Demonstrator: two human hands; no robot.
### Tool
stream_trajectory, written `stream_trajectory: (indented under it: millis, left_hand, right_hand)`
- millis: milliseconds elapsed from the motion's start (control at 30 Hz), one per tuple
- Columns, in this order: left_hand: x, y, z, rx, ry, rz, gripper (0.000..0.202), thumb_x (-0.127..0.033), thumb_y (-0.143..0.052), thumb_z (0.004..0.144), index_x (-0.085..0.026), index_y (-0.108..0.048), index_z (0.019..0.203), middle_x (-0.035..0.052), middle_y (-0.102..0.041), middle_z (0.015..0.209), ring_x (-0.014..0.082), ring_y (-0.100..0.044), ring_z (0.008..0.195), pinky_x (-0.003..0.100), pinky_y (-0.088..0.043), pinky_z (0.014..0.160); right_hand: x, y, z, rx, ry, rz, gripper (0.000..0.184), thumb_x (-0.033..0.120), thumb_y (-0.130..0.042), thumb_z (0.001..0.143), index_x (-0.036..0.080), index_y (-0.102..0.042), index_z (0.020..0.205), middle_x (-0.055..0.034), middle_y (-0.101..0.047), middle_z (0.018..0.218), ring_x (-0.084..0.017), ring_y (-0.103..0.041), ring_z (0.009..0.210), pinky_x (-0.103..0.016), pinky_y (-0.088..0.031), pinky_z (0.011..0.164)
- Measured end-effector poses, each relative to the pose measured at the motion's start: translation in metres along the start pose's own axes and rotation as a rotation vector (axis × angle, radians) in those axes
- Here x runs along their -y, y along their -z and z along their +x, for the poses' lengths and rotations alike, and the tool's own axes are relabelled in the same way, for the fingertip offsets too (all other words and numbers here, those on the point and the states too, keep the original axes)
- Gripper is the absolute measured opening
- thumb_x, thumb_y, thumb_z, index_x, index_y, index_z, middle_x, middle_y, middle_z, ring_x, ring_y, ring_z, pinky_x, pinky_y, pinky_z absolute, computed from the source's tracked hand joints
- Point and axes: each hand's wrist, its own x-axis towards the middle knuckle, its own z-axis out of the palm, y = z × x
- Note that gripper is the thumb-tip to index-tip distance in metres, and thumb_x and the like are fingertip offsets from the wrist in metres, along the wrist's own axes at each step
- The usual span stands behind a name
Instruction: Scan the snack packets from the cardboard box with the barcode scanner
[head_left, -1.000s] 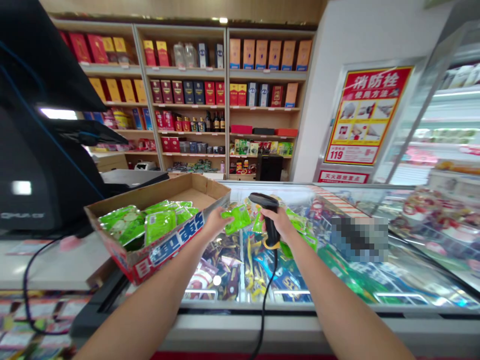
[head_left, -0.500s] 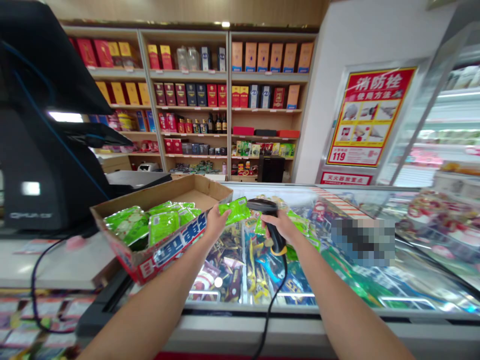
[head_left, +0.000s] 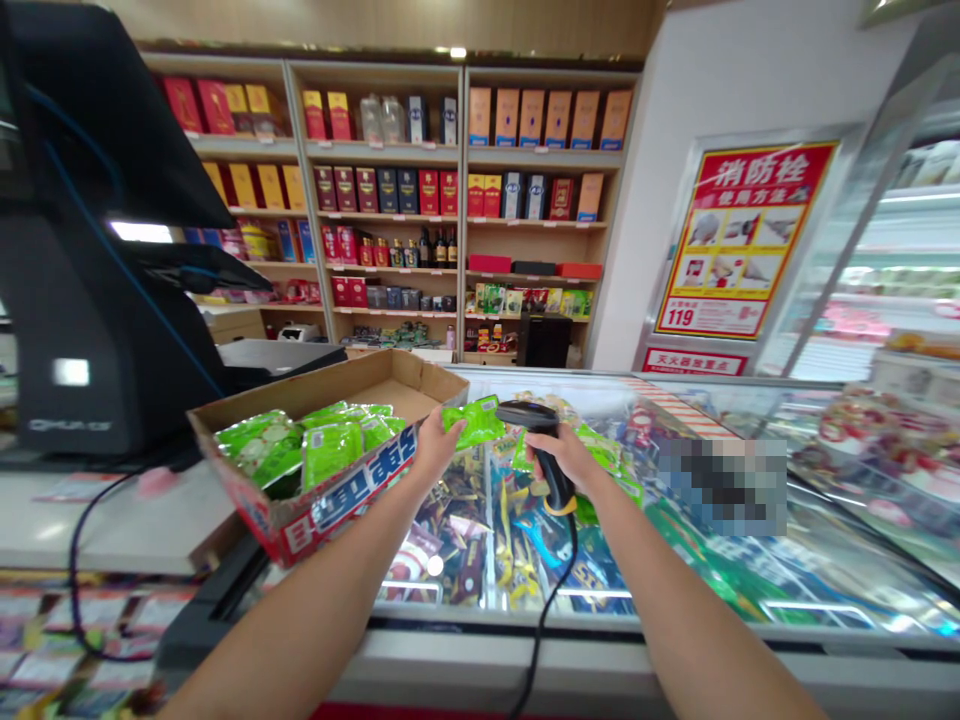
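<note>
My left hand is closed on the edge of a small green snack packet, held up over the glass top. Wrapped round the handle of a black barcode scanner is my right hand. The scanner's head points left toward the packet, close to its right edge. Its black cable hangs down past the counter front. Left of my hands sits an open cardboard box with several green packets inside. More green packets lie on the glass behind my right hand.
Below my hands is a glass-topped freezer full of wrapped goods. A black checkout terminal stands at the left. Shelves of boxes and bottles line the back wall, beside a red and yellow poster.
The whole view has shifted slightly, so everything sits a little further right. My hands still hold the packet and the scanner in nearly the same positions.
</note>
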Motion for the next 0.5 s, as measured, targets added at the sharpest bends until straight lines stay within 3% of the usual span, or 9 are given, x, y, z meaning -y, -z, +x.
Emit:
stream_trajectory:
  millis: [200,400,500]
  left_hand:
    - [0.001,-0.001,0.001,0.007,0.006,0.015,0.012,-0.020,-0.064,0.070,-0.017,-0.059,0.081,0.0009,-0.066,0.072,0.0166,-0.062,0.071,0.028,-0.049,0.070]
    - [-0.001,-0.004,-0.006,0.054,0.175,-0.063,0.022,-0.028,-0.062,0.075,-0.017,-0.057,0.094,-0.0013,-0.060,0.073,0.0120,-0.055,0.051,0.022,-0.044,0.042]
    - [-0.002,-0.005,-0.005,0.023,0.187,-0.100,0.019,-0.026,-0.061,0.076,-0.018,-0.055,0.092,-0.0019,-0.057,0.073,0.0110,-0.054,0.052,0.020,-0.043,0.040]
  right_hand:
    - [-0.004,0.002,0.002,0.003,0.001,-0.018,0.027,0.039,-0.066,0.069,0.017,-0.060,0.055,-0.0018,-0.059,0.043,-0.014,-0.055,0.036,-0.025,-0.045,0.039]
    - [-0.007,-0.004,0.002,-0.010,0.028,0.014,0.024,0.039,-0.068,0.067,0.016,-0.062,0.063,-0.0019,-0.063,0.051,-0.014,-0.055,0.036,-0.026,-0.045,0.038]
    - [-0.004,-0.010,0.003,-0.036,0.040,0.033,0.025,0.040,-0.068,0.066,0.016,-0.061,0.063,-0.0014,-0.062,0.049,-0.014,-0.054,0.035,-0.026,-0.044,0.038]
